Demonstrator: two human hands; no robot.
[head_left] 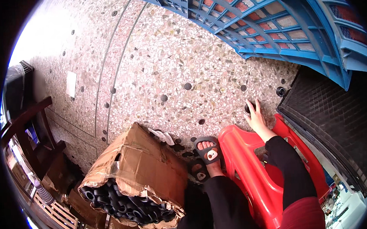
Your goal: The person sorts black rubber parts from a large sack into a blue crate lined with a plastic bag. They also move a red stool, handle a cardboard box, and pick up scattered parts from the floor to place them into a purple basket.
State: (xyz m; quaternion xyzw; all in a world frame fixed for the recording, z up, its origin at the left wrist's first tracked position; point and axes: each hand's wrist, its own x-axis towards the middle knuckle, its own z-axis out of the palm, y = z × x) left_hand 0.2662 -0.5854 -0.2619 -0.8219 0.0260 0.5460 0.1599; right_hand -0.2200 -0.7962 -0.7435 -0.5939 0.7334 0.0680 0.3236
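Note:
My right hand (256, 119) reaches down over the speckled floor, its fingers apart around a small round black piece (248, 108). Whether the fingertips touch that piece, I cannot tell. Below the hand, my forearm passes over a red plastic stool (238, 153) that lies on its side. Several similar black pieces (187, 86) lie scattered on the floor, some of them close to my sandals. A black ring-shaped piece (280, 91) sits to the right, near a dark mat. My left hand does not show.
A torn cardboard box (153, 165) full of black rubber-like rings (126, 205) stands left of my feet. Blue plastic crates (278, 28) fill the upper right, beside a black textured panel (335, 116). A white paper (71, 83) lies on the floor; wooden furniture (26, 133) stands far left.

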